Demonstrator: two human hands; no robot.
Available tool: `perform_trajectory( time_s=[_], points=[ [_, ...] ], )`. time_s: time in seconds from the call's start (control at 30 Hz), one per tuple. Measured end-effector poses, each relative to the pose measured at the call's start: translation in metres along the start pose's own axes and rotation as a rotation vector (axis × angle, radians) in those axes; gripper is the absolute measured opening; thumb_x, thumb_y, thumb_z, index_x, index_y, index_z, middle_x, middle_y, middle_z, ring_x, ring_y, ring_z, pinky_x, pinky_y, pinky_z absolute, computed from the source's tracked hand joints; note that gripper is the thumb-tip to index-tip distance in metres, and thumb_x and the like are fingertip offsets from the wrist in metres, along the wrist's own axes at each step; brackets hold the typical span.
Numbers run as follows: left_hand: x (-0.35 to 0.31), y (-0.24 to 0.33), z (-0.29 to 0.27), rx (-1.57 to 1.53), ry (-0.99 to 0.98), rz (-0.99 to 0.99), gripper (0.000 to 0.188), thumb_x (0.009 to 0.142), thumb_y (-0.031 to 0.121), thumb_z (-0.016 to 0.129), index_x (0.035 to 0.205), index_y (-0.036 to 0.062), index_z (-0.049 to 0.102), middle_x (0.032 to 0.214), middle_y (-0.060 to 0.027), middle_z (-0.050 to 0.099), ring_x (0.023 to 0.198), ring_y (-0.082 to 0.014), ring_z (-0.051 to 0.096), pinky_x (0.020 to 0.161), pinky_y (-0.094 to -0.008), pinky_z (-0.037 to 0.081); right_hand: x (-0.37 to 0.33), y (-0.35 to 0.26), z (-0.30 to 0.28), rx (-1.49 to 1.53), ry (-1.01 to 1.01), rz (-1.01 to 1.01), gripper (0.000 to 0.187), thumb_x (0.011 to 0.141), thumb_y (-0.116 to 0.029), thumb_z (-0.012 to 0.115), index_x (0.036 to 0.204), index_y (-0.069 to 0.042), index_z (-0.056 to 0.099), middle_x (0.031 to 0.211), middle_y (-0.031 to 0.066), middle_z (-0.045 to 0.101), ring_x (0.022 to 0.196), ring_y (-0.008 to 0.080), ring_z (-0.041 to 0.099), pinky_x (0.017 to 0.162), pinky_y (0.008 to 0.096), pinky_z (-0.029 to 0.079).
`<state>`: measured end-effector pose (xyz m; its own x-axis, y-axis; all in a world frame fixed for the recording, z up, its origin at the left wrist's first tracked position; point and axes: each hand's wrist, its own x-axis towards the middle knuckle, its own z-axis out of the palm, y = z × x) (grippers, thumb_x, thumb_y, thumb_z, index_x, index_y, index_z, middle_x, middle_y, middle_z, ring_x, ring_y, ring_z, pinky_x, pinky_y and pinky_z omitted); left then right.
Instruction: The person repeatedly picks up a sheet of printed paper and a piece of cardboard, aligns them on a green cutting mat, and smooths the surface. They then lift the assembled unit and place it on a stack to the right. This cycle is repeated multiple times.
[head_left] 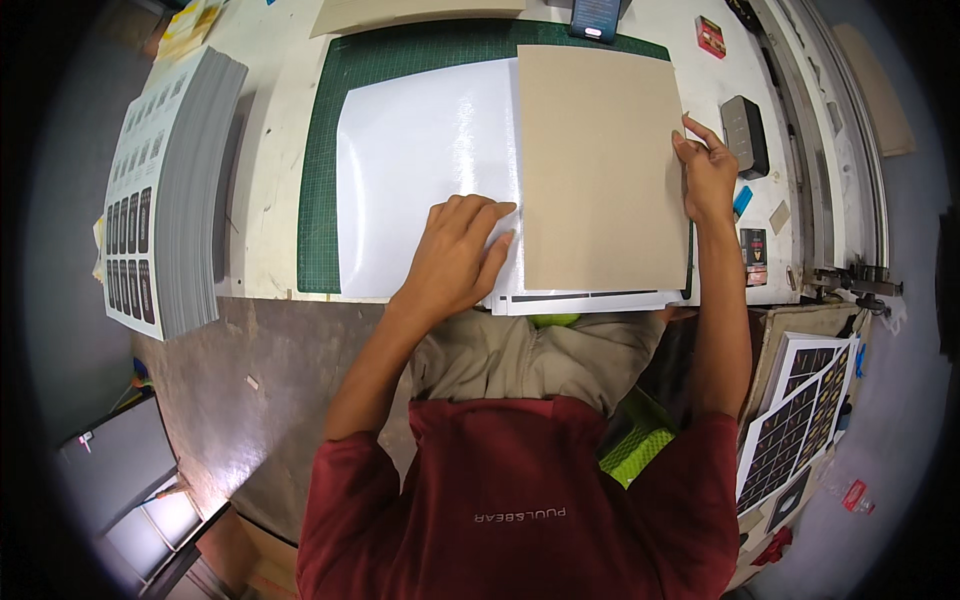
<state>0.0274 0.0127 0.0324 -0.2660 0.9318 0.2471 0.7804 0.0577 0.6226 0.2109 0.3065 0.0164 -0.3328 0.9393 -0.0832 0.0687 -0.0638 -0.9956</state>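
Observation:
A tan cardboard sheet (600, 170) lies over the right part of the green cutting mat (318, 240). To its left a glossy white sheet (420, 140) spreads across the mat, slightly wavy and catching the light. My left hand (455, 250) rests on the glossy sheet, its thumb and forefinger apart and their tips close to the cardboard's left edge. At the cardboard's right edge my right hand (708, 170) pinches the border between thumb and fingers. Beneath the cardboard's near edge, printed white sheets (590, 302) stick out past the table's front.
A tall stack of printed sheets (165, 200) stands at the table's left end. On the right sit a dark speaker-like box (744, 137), a small red box (710, 37) and a black box (754, 257). A phone (595, 18) stands at the back. A metal rail (850, 150) runs along the right side.

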Motion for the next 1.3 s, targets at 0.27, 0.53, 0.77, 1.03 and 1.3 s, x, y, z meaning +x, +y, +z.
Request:
perform_trajectory(
  time_s=[0.27, 0.53, 0.77, 1.03, 1.3],
  points=[
    [-0.006, -0.007, 0.006, 0.051, -0.012, 0.034, 0.051, 0.081, 0.032, 0.077, 0.122, 0.0064, 0.063, 0.112, -0.0117, 0.058, 0.105, -0.0287, 0.053, 0.093, -0.0414, 0.039, -0.005, 0.003, 0.014, 0.017, 0.016, 0.049, 0.039, 0.086, 0.006, 0.066, 0.123, 0.012, 0.058, 0.086, 0.0086, 0.067, 0.076, 0.0094, 0.061, 0.071, 0.0192, 0.046],
    [-0.007, -0.01, 0.009, 0.057, -0.004, 0.052, 0.049, 0.08, 0.035, 0.078, 0.119, 0.0079, 0.066, 0.113, -0.0115, 0.057, 0.107, -0.0282, 0.052, 0.094, -0.041, 0.038, -0.002, 0.011, 0.013, -0.019, 0.016, 0.027, 0.038, 0.086, 0.005, 0.066, 0.122, 0.01, 0.06, 0.086, 0.0076, 0.066, 0.074, 0.0086, 0.059, 0.069, 0.0192, 0.045],
    [-0.007, -0.013, 0.012, 0.08, -0.002, 0.064, 0.045, 0.082, 0.037, 0.075, 0.117, 0.009, 0.069, 0.113, -0.0114, 0.057, 0.107, -0.0282, 0.052, 0.094, -0.0412, 0.038, 0.001, 0.014, 0.012, -0.096, 0.033, 0.02, 0.037, 0.085, 0.003, 0.068, 0.121, 0.008, 0.062, 0.083, 0.0042, 0.065, 0.069, 0.0056, 0.054, 0.064, 0.0181, 0.041],
    [-0.008, -0.012, 0.013, 0.096, -0.004, 0.065, 0.045, 0.083, 0.037, 0.074, 0.118, 0.0095, 0.068, 0.114, -0.0111, 0.057, 0.106, -0.0276, 0.052, 0.094, -0.0405, 0.038, -0.002, 0.014, 0.016, -0.092, 0.042, 0.02, 0.037, 0.086, 0.003, 0.068, 0.122, 0.008, 0.062, 0.081, 0.0043, 0.065, 0.067, 0.0056, 0.053, 0.061, 0.0181, 0.04],
    [-0.007, -0.01, 0.012, 0.108, -0.004, 0.074, 0.044, 0.083, 0.035, 0.073, 0.118, 0.0088, 0.068, 0.114, -0.0116, 0.057, 0.106, -0.028, 0.052, 0.094, -0.0412, 0.038, -0.001, 0.014, 0.016, -0.149, 0.034, 0.012, 0.039, 0.085, -0.001, 0.069, 0.122, 0.009, 0.062, 0.079, 0.0065, 0.067, 0.062, 0.007, 0.054, 0.058, 0.021, 0.042]
  ],
)
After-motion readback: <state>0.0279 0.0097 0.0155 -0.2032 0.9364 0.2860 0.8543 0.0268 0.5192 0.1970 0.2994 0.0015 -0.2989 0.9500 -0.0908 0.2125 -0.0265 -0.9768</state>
